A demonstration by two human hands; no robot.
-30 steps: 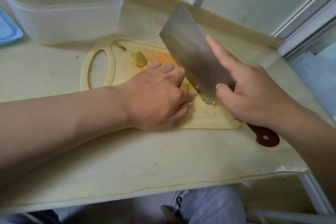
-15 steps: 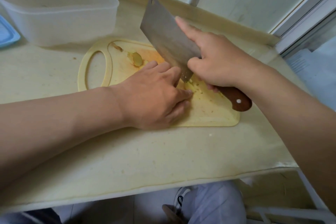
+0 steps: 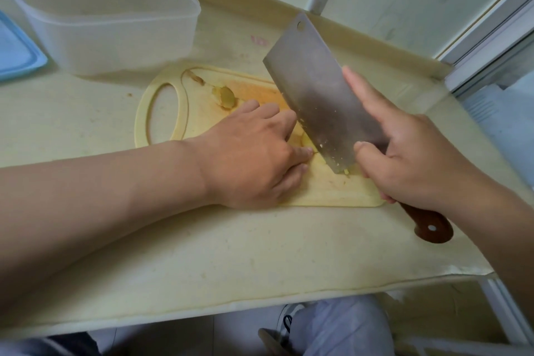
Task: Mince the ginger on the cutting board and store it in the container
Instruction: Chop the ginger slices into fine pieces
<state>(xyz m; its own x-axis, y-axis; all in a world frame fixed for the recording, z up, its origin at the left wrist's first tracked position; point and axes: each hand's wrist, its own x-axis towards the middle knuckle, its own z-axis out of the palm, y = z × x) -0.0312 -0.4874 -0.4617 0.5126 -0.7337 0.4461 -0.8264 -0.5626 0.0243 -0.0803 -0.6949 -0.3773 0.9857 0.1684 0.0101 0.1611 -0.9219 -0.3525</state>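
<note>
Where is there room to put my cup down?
Bare counter in front of the cutting board, near the edge. Also left of the board, below the container. The board is crowded: left hand, right hand, cleaver.

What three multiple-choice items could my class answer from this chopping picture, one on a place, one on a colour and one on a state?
1. Where does the clear container stand?
A. on the cutting board
B. on the counter beyond the cutting board
C. on the floor

2. What colour is the cleaver's handle?
A. reddish brown
B. green
C. white

3. What is the right hand doing?
A. resting open on the counter
B. lifting the container
C. gripping the cleaver, forefinger along the blade

Answers:
1 B: the container sits past the board's far end, off the board.
2 A: the handle's end, showing below the hand, is reddish brown wood.
3 C: the hand wraps the handle at the blade, while the left hand presses on the ginger on the board.
</note>
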